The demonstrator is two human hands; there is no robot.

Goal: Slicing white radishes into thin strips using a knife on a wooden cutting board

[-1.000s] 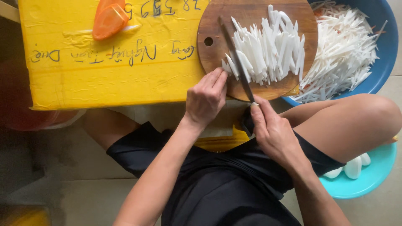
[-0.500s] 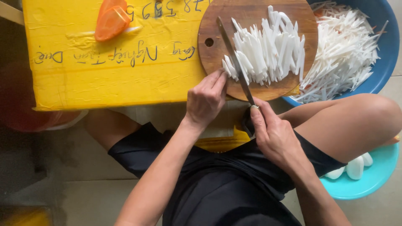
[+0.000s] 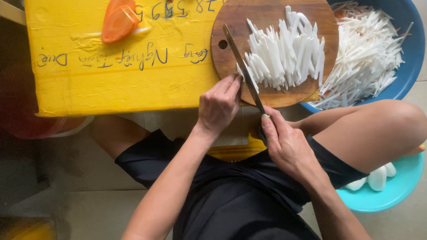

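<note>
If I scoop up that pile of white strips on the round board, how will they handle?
The white strips are thin, loose and straight, so they would likely scatter and slip between fingers, and probably snap rather than bend. They look freshly cut, perhaps damp and a little slippery. Pushed across the round wooden board, they should slide as a heap rather than roll.

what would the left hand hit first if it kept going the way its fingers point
Probably the knife blade: the left hand points up and right across the round cutting board, fingertips beside the blade, with the white vegetable strips just beyond it.

Yellow box (image 3: 133, 75), wooden cutting board (image 3: 231, 26), orange peeler (image 3: 116, 21)
</note>
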